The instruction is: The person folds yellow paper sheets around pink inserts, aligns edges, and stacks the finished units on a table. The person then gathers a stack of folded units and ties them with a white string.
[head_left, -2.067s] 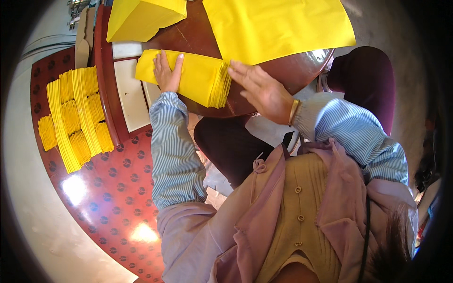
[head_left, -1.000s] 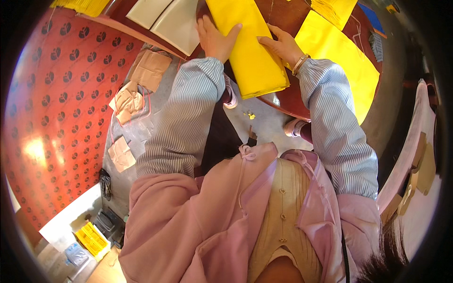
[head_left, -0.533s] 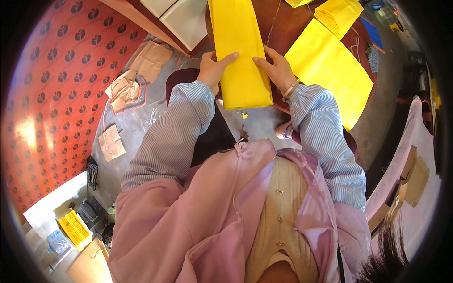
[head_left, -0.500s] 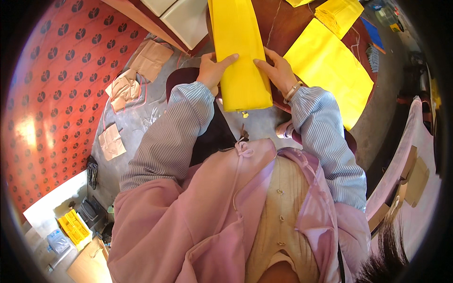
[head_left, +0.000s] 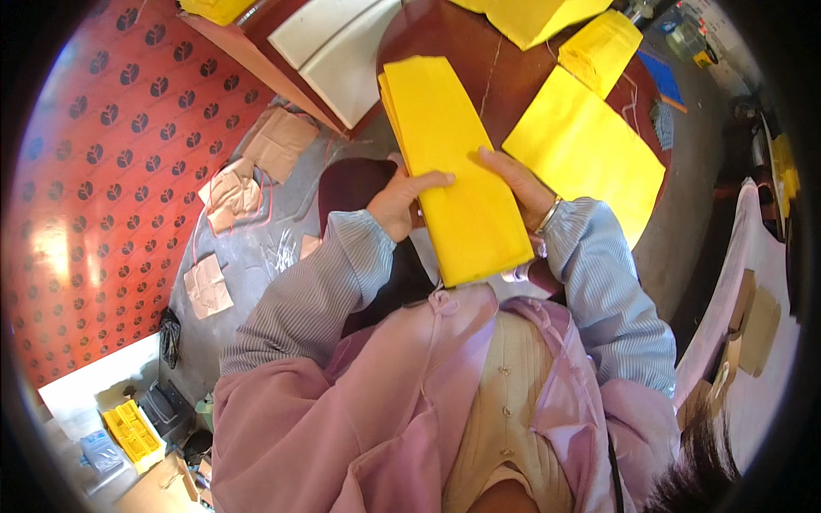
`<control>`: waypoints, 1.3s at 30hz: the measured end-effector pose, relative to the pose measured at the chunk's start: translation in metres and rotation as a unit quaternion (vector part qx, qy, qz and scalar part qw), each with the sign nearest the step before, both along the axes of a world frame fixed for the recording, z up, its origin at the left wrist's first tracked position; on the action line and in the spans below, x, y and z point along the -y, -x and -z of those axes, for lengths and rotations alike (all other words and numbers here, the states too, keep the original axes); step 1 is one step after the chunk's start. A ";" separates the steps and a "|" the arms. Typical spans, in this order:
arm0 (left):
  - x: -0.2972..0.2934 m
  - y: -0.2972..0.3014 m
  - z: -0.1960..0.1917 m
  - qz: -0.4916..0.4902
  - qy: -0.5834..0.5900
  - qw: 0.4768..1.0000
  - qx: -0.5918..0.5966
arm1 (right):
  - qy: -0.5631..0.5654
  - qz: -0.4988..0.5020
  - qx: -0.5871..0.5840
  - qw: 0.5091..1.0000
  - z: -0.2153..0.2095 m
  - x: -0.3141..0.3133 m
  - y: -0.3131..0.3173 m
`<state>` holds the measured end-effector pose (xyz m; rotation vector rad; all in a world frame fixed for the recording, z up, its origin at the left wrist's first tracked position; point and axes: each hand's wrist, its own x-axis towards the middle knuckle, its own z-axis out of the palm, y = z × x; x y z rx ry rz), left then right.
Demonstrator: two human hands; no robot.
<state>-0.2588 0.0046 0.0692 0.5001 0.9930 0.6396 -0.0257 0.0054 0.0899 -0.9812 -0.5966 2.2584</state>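
A long folded yellow piece of fabric-like material point(head_left: 466, 209) hangs before me above my lap, its near end tilted toward my right. My left hand point(head_left: 400, 198) grips its left edge, thumb on top and fingers hidden beneath. On the opposite edge my right hand point(head_left: 523, 186) closes the same way, with a bracelet at the wrist. Layers show along the folded piece's left side. Just to the right, a flat yellow sheet point(head_left: 590, 150) lies on the dark red table point(head_left: 440, 38), close to a smaller folded yellow stack point(head_left: 603, 53).
Another yellow piece point(head_left: 539, 17) lies at the table's far edge. White panels point(head_left: 333, 60) stand beyond my left hand. Crumpled brown paper point(head_left: 278, 141) lies on the grey floor, near a red patterned board point(head_left: 120, 171). A yellow crate point(head_left: 134, 430) sits at lower left.
Both hands have drawn the folded yellow piece nearer to my body. Its near end has swung toward the right, and its far end now shows above the table.
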 end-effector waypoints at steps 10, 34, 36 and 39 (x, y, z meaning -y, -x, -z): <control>-0.084 -0.012 -0.022 -0.060 -0.190 0.975 0.095 | -0.210 0.124 0.123 0.962 -0.019 -0.053 0.006; -0.187 -0.013 -0.029 0.021 -0.657 0.729 -0.191 | -0.474 0.149 0.255 0.829 -0.010 -0.136 -0.019; -0.191 -0.018 -0.027 -0.001 -0.693 0.686 -0.221 | -0.481 0.173 0.246 0.823 -0.011 -0.137 -0.017; -0.195 -0.021 -0.023 -0.011 -0.687 0.691 -0.222 | -0.490 0.173 0.269 0.811 -0.009 -0.138 -0.018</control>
